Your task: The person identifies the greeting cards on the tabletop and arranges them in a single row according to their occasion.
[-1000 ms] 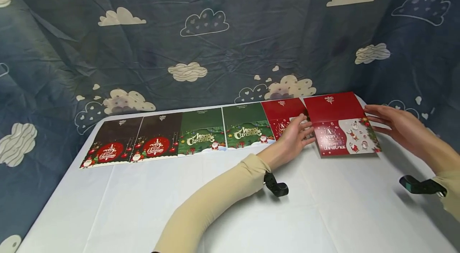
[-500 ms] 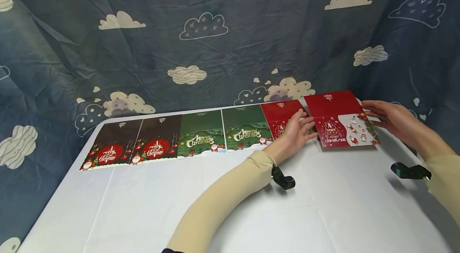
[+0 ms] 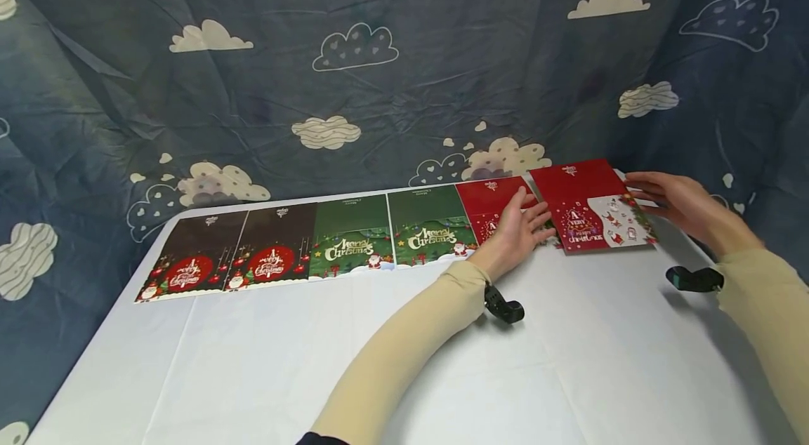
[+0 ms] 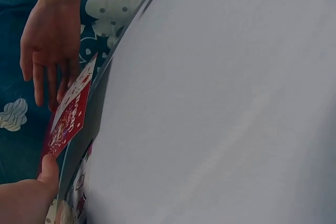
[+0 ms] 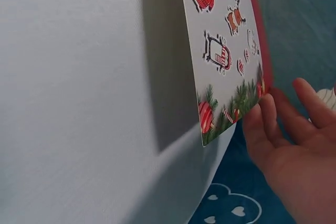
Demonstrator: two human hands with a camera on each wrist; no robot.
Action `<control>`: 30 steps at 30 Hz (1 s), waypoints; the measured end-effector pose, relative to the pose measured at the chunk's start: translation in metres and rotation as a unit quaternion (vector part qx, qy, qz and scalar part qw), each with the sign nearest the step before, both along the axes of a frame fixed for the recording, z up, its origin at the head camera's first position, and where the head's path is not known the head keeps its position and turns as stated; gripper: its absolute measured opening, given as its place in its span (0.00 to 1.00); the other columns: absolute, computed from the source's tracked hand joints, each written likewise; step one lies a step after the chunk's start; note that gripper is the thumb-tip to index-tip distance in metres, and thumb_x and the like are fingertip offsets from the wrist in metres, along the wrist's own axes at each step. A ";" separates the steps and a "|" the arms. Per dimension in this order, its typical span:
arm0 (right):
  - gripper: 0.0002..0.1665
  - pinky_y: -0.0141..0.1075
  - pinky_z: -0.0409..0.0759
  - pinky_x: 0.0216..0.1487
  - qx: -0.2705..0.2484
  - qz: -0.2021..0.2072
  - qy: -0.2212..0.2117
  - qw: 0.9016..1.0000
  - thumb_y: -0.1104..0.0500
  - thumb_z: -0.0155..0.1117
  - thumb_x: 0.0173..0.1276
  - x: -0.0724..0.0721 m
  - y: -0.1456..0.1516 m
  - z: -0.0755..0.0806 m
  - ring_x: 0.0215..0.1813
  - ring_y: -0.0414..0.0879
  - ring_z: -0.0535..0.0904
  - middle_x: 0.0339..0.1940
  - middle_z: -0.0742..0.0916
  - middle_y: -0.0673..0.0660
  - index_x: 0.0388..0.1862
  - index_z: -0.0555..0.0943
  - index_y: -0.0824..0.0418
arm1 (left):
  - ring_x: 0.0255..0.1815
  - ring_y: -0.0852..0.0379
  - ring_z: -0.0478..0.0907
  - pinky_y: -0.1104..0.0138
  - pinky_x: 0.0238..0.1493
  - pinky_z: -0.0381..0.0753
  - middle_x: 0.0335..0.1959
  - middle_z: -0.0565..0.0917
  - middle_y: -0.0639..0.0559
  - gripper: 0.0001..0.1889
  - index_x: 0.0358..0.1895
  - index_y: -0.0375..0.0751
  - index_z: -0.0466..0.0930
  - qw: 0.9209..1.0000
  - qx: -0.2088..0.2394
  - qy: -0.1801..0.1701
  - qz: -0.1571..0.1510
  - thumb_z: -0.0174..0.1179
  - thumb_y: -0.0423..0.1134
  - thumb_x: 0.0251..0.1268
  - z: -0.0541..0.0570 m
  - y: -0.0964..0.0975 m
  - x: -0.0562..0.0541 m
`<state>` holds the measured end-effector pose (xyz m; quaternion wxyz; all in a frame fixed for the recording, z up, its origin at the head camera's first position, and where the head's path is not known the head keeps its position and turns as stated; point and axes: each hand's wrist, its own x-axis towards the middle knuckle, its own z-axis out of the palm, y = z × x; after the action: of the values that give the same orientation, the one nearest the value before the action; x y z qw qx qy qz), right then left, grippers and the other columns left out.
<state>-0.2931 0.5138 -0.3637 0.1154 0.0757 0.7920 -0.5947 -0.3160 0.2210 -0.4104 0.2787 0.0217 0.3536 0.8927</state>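
Observation:
An unfolded red Christmas card [image 3: 578,185] is held raised and slanted at the right end of the table, its lower half showing white with small figures. My left hand [image 3: 513,231] pinches its left edge; in the left wrist view the thumb [image 4: 50,174] lies at the card, other fingers hidden. At the opposite edge my right hand [image 3: 685,206] holds the card by its side, fingertips meeting it near the pine-branch print in the right wrist view. Partly behind the left hand, another red card [image 3: 489,199] lies on the table.
Two green cards [image 3: 432,234] and two dark cards [image 3: 272,248] continue the row leftward along the back of the white-covered table [image 3: 284,368]. A blue cloud-patterned cloth [image 3: 265,94] hangs close behind the table's rear edge.
Both hands have shifted slightly leftward with the red card, the right hand more clearly. The card's lower edge has moved up in the head view. The other cards stay put.

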 end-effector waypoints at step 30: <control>0.51 0.32 0.72 0.62 -0.217 -0.070 -0.003 0.974 0.37 0.48 0.75 0.010 0.012 -0.039 0.51 0.37 0.82 0.43 0.87 0.42 0.81 0.38 0.60 | 0.77 0.38 0.48 0.43 0.72 0.53 0.73 0.59 0.32 0.35 0.77 0.38 0.50 0.999 0.009 -0.017 -0.034 0.43 0.56 0.78 -0.014 0.009 0.007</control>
<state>-0.2828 0.5262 -0.4028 0.0893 0.1060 0.6367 -0.7586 -0.3086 0.2301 -0.4244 0.3145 0.0210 0.3396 0.8862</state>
